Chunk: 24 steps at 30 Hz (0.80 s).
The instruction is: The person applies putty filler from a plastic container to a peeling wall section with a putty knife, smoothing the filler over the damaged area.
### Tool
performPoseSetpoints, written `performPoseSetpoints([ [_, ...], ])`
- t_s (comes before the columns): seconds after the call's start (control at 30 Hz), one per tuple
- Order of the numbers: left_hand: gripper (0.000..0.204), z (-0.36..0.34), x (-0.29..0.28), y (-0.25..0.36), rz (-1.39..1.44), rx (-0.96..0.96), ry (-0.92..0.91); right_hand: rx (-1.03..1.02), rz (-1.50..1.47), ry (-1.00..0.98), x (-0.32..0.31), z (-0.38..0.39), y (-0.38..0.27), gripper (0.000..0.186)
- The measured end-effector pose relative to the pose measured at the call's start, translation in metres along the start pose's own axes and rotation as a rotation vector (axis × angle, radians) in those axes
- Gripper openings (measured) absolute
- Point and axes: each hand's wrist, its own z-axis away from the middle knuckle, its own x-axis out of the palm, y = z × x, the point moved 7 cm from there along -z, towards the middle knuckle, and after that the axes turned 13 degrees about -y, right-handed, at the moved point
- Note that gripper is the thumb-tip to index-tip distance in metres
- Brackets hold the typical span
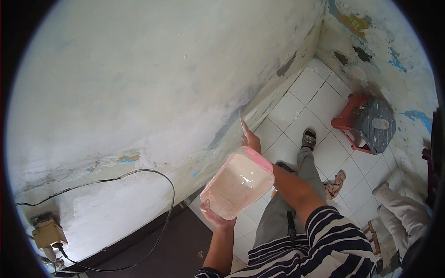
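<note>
My left hand (216, 214) is closed on the lower left corner of a pink plastic tub (268, 161), thumb over its rim. The tub is tilted, and its inside is smeared with pale, wet paste that shines in the middle. Beyond the tub, my right hand (251, 141) is closed round a putty knife (242, 119), seen nearly edge-on with its thin blade at the wall (139, 83). Its handle is hidden in my fingers. Grey, darker patches mark the wall beside the blade.
A red and grey step stool (376, 124), spattered with paint, stands by the peeling right wall. Another person's pale trouser legs (401, 211) show at the right. A black cable (172, 194) loops from a socket box (48, 235) over a dark brown surface (176, 243). White tiles (292, 109) cover the floor.
</note>
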Motion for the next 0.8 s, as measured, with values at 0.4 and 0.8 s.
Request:
performPoseSetpoints([
  [0.4, 0.078, 0.007, -0.016, -0.006, 0.076, 0.011, 0.006, -0.189, 0.116, 0.43, -0.111, -0.098, -0.101, 0.064],
  [0.8, 0.071, 0.008, -0.019, -0.003, 0.013, -0.029, 0.053, -0.028, 0.261, 0.621, -0.174, -0.067, -0.073, 0.054],
])
